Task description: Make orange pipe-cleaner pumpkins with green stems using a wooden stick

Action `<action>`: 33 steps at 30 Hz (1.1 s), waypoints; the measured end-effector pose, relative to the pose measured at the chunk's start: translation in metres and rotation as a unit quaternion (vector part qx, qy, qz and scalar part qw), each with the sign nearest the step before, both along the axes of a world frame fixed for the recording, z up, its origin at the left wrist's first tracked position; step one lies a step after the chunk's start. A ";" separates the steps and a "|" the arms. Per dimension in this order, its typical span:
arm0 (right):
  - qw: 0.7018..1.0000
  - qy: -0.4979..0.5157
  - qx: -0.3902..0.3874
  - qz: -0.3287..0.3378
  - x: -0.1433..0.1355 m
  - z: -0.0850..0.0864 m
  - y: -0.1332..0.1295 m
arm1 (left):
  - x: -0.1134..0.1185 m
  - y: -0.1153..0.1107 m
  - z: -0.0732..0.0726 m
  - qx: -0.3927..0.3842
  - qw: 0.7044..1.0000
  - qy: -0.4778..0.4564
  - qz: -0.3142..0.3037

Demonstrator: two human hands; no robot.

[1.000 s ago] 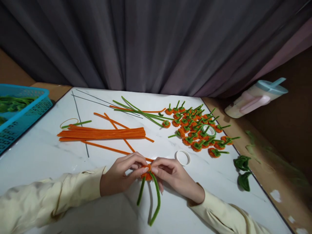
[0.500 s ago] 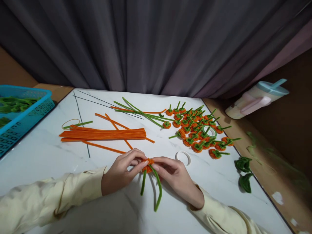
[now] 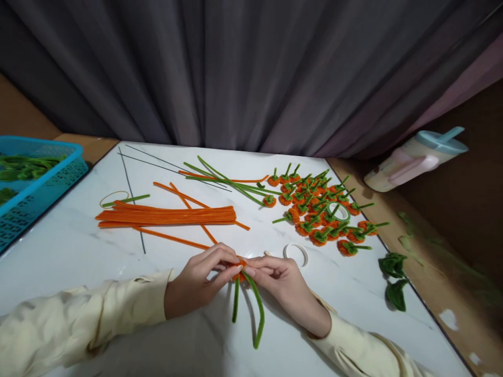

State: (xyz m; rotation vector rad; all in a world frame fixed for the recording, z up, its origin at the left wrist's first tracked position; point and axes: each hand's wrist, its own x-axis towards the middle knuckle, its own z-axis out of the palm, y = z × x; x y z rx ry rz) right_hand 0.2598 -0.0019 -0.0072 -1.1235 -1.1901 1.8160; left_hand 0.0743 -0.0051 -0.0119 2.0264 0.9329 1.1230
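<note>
White marbled rectangular tabletop (image 3: 157, 293); on it, a flat bundle of fuzzy orange stems (image 3: 168, 215) — nearer the person, left hand (image 3: 202, 283) and right hand (image 3: 281, 280) pinch a small orange fuzzy piece (image 3: 240, 274) between them, two green stems hanging down

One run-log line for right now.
left hand: pinches orange piece | right hand: same piece | green stems: trail from it | white ring: beyond right hand
</note>
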 end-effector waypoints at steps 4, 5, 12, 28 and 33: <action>0.998 -0.011 0.051 0.024 0.001 0.001 0.000 | 0.001 0.000 0.001 0.016 1.000 0.002 -0.003; 0.997 -0.015 0.071 0.032 0.001 0.001 0.000 | 0.001 0.001 0.001 0.018 1.000 0.003 -0.004; 0.982 -0.057 0.166 0.076 0.001 0.006 0.002 | 0.000 0.000 0.005 0.022 1.000 0.013 -0.013; 0.958 -0.139 0.248 0.043 0.004 0.009 -0.002 | -0.003 0.006 0.008 0.022 0.999 -0.018 0.023; 0.845 -0.181 0.501 -0.036 0.006 0.017 -0.004 | -0.001 0.005 0.019 -0.189 0.973 -0.128 0.011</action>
